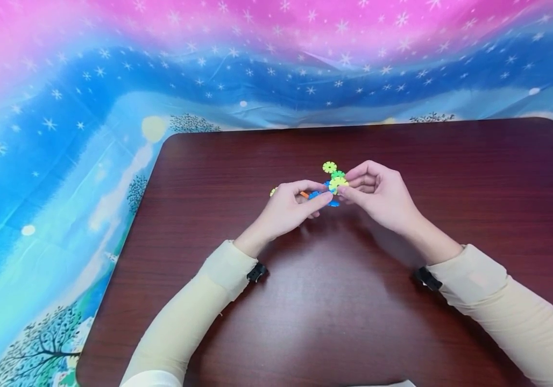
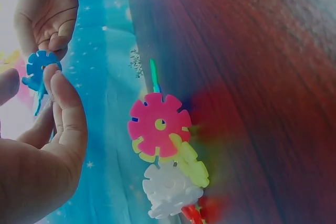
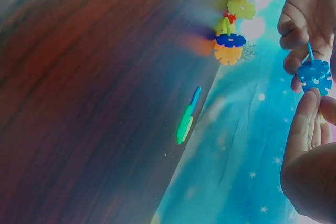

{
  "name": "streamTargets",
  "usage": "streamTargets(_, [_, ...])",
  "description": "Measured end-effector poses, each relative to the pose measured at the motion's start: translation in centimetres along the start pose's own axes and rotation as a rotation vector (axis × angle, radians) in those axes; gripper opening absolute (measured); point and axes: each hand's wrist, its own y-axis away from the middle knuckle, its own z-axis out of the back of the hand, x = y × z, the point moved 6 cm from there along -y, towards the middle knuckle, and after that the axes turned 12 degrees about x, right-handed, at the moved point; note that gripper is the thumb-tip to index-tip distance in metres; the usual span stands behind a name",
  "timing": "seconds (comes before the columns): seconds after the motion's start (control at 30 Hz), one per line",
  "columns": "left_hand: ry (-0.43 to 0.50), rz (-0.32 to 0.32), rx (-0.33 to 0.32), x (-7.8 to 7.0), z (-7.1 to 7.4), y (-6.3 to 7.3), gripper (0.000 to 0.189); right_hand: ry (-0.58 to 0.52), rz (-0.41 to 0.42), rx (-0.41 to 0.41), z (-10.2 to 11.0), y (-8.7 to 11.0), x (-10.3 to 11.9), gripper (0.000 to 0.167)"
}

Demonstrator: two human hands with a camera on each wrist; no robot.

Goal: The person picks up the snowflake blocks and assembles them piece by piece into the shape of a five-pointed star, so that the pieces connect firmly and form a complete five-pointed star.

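Both hands meet over the far half of the table, working on notched, flower-shaped plastic interlocking discs. My left hand (image 1: 292, 207) pinches a blue disc (image 1: 314, 195) between thumb and fingers. More joined blue discs (image 3: 315, 74) show between the two hands in the right wrist view. At the right, my right hand (image 1: 383, 196) has its thumb and fingertips on a yellow disc (image 1: 338, 185), right beside the blue ones. A green disc (image 1: 338, 174) and another yellow disc (image 1: 330, 167) appear just beyond. Fingers hide part of the held pieces.
In the left wrist view lie joined pink (image 2: 159, 125), yellow (image 2: 193, 164) and white discs (image 2: 169, 188). An orange disc (image 3: 228, 54) with a dark blue one (image 3: 231, 40) sits near the table edge. A snowflake-patterned cloth (image 1: 276, 64) hangs behind the brown table (image 1: 276, 322).
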Motion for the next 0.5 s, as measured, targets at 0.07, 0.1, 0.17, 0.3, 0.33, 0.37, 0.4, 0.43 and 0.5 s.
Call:
streamTargets(0.07, [0.005,0.005,0.005,0.1,0.1,0.0,0.041,-0.017,-0.008,0.010,-0.3,-0.1,-0.1,0.024])
streamTargets(0.1, [0.005,0.008,0.005,0.1,0.2,0.1,0.041,-0.023,-0.012,0.017,-0.4,-0.2,-0.1,0.025])
streamTargets(0.17, [-0.005,0.018,0.004,0.2,0.3,0.2,0.039,-0.032,-0.023,0.036,-0.7,-0.3,-0.2,0.025])
streamTargets(0.3, [-0.008,0.035,-0.004,0.5,1.0,0.7,0.037,0.017,-0.047,0.073,-0.9,-0.8,-0.2,0.025])
streamTargets(0.33, [-0.004,0.036,-0.013,0.6,1.3,0.8,0.037,0.042,-0.057,0.074,-0.9,-0.9,-0.2,0.025])
streamTargets(0.37, [0.003,0.036,-0.025,0.7,1.6,1.0,0.036,0.071,-0.067,0.073,-0.8,-1.1,-0.3,0.026])
streamTargets(0.4, [0.009,0.035,-0.043,0.8,2.0,1.2,0.036,0.101,-0.077,0.071,-0.7,-1.3,-0.4,0.027])
streamTargets(0.43, [0.010,0.034,-0.063,0.9,2.5,1.4,0.035,0.134,-0.089,0.071,-0.5,-1.5,-0.5,0.028])
streamTargets(0.5, [0.016,0.035,-0.109,1.2,3.5,1.9,0.034,0.189,-0.123,0.078,-0.3,-1.9,-0.9,0.031])
